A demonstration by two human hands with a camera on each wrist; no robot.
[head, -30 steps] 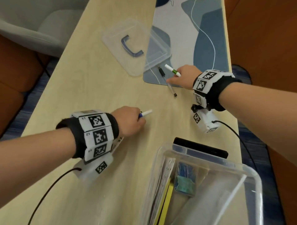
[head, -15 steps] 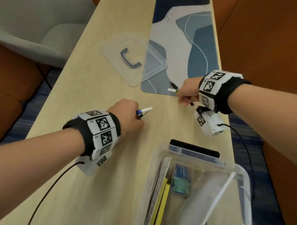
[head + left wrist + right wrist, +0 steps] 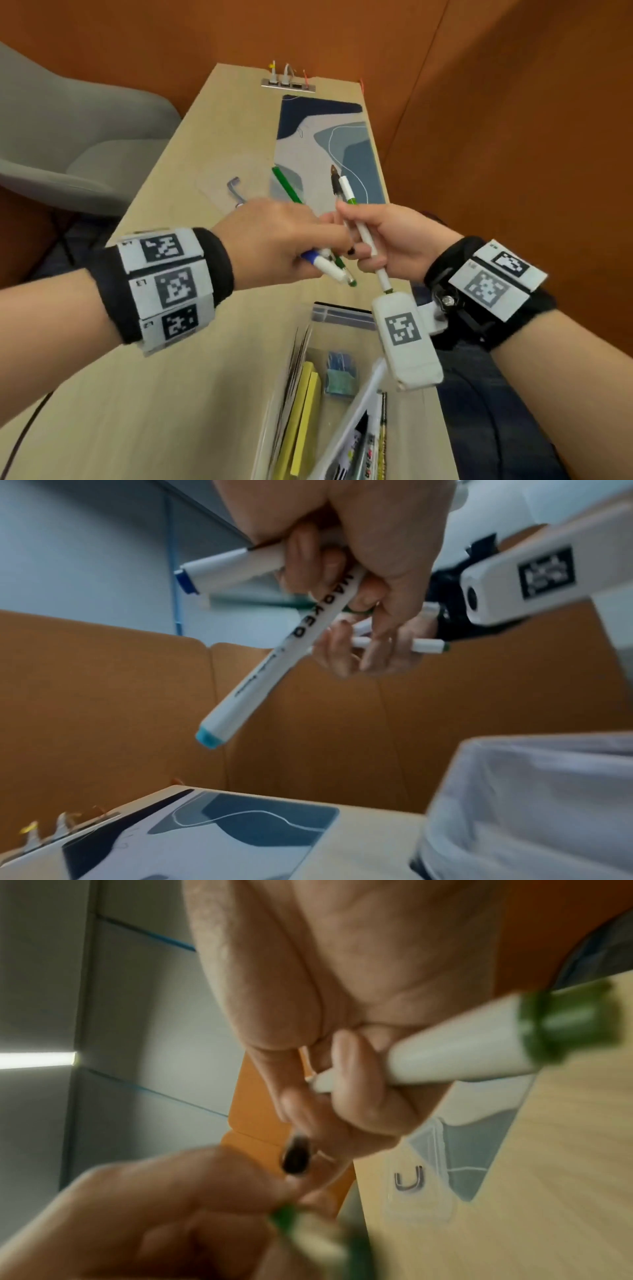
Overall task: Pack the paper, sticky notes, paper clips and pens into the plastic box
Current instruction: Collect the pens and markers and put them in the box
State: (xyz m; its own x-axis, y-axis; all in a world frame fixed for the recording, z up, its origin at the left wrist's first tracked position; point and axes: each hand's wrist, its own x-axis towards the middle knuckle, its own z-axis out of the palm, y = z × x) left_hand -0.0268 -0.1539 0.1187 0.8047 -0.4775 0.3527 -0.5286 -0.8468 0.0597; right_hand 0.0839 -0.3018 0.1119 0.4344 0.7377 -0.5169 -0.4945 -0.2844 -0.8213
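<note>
Both hands are raised above the table and meet over the far end of the clear plastic box (image 3: 322,313). My left hand (image 3: 284,240) grips several pens: a blue-capped white marker (image 3: 226,572), a marker with a light-blue end (image 3: 274,669) and a green pen (image 3: 286,185). Curled in my right hand (image 3: 394,240) are a white marker with green ends (image 3: 363,236) and a black pen (image 3: 336,181). The fingertips of the two hands touch. Inside the box lie paper (image 3: 294,363), yellow sticky notes (image 3: 303,411), a packet of paper clips (image 3: 339,373) and some pens (image 3: 373,442).
The box's clear lid (image 3: 222,178) with its grey handle (image 3: 234,192) lies on the wooden table (image 3: 137,411), partly on a blue patterned desk mat (image 3: 329,144). A grey chair (image 3: 68,144) stands at the left. Sockets with plugs (image 3: 287,85) sit at the table's far end.
Both hands have lifted off the table with their pens and come together over the box. The right hand now also holds the black pen. The head view has tilted upward.
</note>
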